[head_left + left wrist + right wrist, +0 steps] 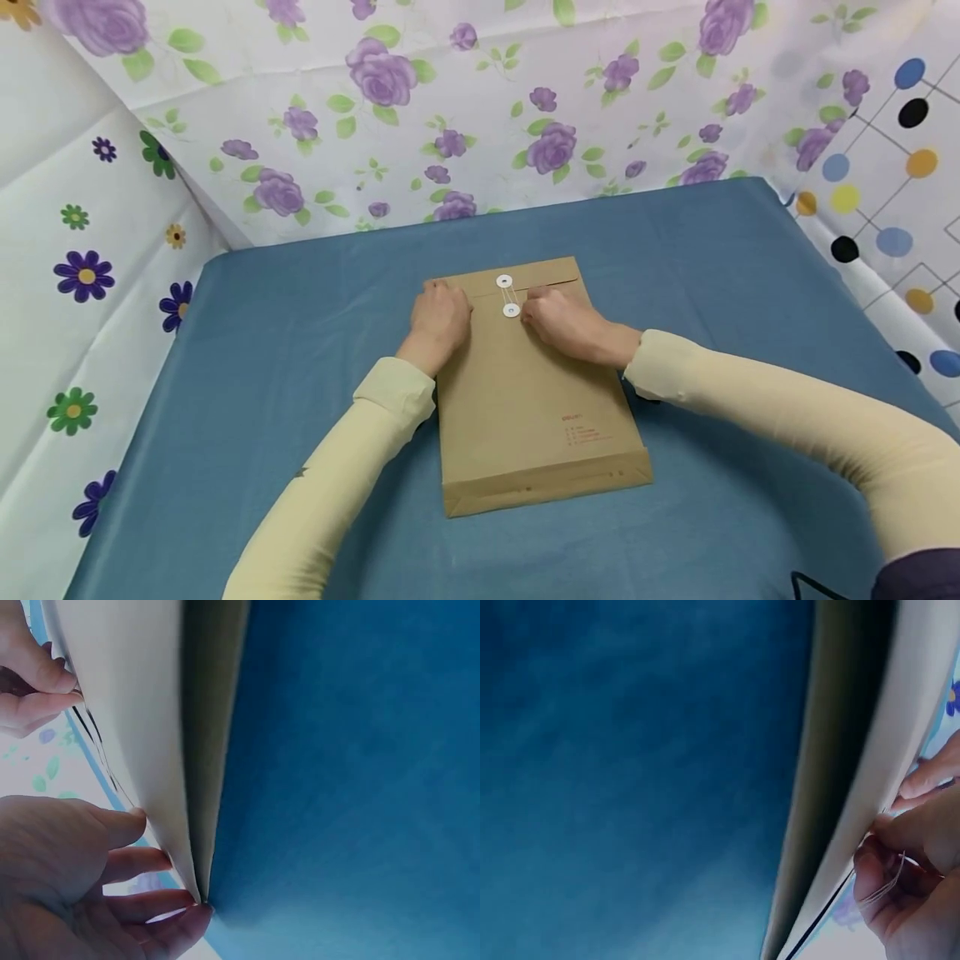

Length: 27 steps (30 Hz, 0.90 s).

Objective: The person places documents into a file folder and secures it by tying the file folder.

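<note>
A brown kraft document envelope [517, 392] lies flap side up, its top edge away from me. Two white paper buttons, an upper one [504, 282] on the flap and a lower one [512, 310] on the body, have thin string [509, 295] wound between them. My right hand [566, 323] is just right of the lower button. Its thumb and fingers pinch the string, and a loose white loop [885, 892] crosses the fingers in the right wrist view. My left hand [441, 317] holds the upper left corner; the left wrist view shows its fingers [161, 906] curved at that corner.
Blue cloth [315, 358] covers the table under the envelope. Floral sheeting [450, 108] hangs along the back, with patterned sheets on both sides. Red print [588, 432] marks the envelope's lower right. A dark cable [813, 583] shows at the lower right.
</note>
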{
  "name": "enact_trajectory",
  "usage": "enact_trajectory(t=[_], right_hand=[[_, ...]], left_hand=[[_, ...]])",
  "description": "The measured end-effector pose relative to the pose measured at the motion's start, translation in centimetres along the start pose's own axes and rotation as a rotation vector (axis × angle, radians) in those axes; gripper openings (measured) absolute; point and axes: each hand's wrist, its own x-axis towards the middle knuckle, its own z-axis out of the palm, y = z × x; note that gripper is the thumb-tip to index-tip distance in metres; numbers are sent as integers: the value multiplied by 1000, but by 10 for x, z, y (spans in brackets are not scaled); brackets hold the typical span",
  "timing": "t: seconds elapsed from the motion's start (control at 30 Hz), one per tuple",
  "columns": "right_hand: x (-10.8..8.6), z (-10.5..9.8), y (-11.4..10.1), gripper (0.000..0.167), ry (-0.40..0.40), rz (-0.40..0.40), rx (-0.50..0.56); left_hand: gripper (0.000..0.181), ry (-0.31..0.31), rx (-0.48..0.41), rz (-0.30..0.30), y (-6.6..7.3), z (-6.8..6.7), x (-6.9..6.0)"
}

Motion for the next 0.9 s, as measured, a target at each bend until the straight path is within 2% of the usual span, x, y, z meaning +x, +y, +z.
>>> enact_trajectory(t=[0.23, 0.4, 0.57, 0.77, 0.83, 0.9], right_hand=[[-5, -4, -5, 21, -30, -14, 19], [-3, -8, -5, 16, -58, -25, 43], [17, -6, -11, 22, -137, -65, 52], [53, -9, -14, 34, -316, -93, 39], [64, -11, -12, 35, -364, -77, 67], [72, -12, -8, 33, -394, -29, 107]], left_hand=[[37, -33, 10, 51, 3, 0, -6], [40, -74, 10, 38, 4, -7, -8], [40, -125, -3, 23, 4, -9, -9], [38, -154, -4, 29, 3, -9, -9], [41, -169, -2, 24, 3, -9, -10], [45, -192, 3, 21, 4, -10, -10]])
